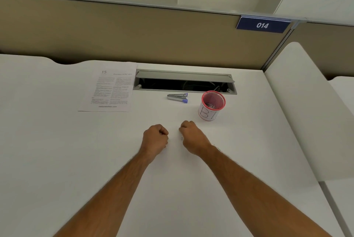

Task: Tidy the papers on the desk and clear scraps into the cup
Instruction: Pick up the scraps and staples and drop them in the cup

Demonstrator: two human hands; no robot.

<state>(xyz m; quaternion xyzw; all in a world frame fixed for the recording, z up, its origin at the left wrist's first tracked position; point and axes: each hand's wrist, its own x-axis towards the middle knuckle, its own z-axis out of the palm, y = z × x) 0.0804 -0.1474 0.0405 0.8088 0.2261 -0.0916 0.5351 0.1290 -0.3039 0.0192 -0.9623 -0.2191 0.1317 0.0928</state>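
Papers (109, 87) lie squared at far left of the desk (57, 141); cup (212, 105) stands right of centre, scraps already inside. Judged step: collecting last scraps. Left hand (155, 138) and right hand (191, 137) are clenched near a tiny fleck; contents not visible. Next: carry over the cup rim, release.

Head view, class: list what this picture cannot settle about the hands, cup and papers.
- Left hand, right hand: curled fingers hide whether either holds scraps.
- Cup: contents too small to identify; its label is partly turned away.
- Papers: body print is too small to read.
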